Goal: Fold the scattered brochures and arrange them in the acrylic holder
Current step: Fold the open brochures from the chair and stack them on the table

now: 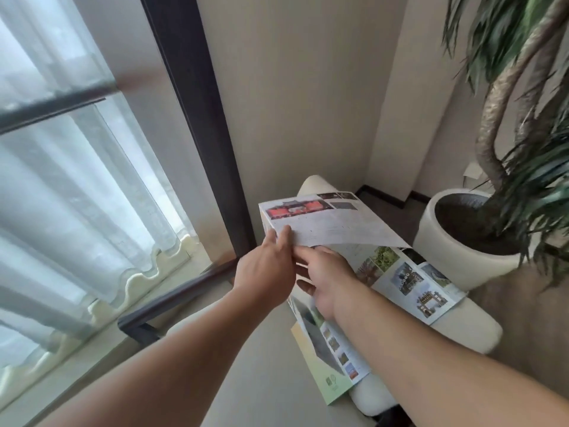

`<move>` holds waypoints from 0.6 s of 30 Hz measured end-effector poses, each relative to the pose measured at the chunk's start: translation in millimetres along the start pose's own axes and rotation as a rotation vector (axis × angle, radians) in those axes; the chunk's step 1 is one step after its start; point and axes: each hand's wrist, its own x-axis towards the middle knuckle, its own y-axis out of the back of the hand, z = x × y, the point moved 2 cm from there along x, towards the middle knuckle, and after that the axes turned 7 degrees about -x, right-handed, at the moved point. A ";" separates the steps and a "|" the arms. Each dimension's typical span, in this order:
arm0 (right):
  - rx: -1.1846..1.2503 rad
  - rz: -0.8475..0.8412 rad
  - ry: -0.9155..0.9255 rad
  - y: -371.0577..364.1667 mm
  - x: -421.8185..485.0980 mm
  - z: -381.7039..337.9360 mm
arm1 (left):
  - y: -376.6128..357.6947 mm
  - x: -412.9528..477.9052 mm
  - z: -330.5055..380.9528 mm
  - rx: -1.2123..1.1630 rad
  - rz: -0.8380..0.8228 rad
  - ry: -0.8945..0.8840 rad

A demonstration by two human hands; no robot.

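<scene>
Both hands meet at the brochure's near-left edge: my left hand (271, 266) pinches the raised panel, my right hand (323, 278) lies flat beneath. That brochure (332, 223) lies ahead on the cream seat (468, 322), long axis running away to the right; no acrylic holder shows

arms: 2 (both forearms bare) | sleeves: unseen | hands: ungloved

Soft daylight enters from the left through the curtain (77, 195) over the window (46, 87), which is washed out to near white. Illumination is even and moderately bright; shadows are faint and diffuse. Wide-angle distortion bows the dark frame (197, 118) and stretches the forearms at the lower edge. The plant (523, 87) leaves and window rail show motion blur; overall detail is soft.
</scene>
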 end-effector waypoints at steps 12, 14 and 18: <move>0.474 0.225 0.026 31.4 4.2 -16.0 | 58.8 -73.1 -95.5 -0.096 0.269 0.013; 0.487 0.267 0.017 29.2 3.5 -19.1 | 65.8 -82.4 -104.3 -0.124 0.309 0.020; 0.472 0.313 0.016 24.0 -1.1 -20.8 | 76.7 -97.6 -120.4 -0.155 0.351 0.064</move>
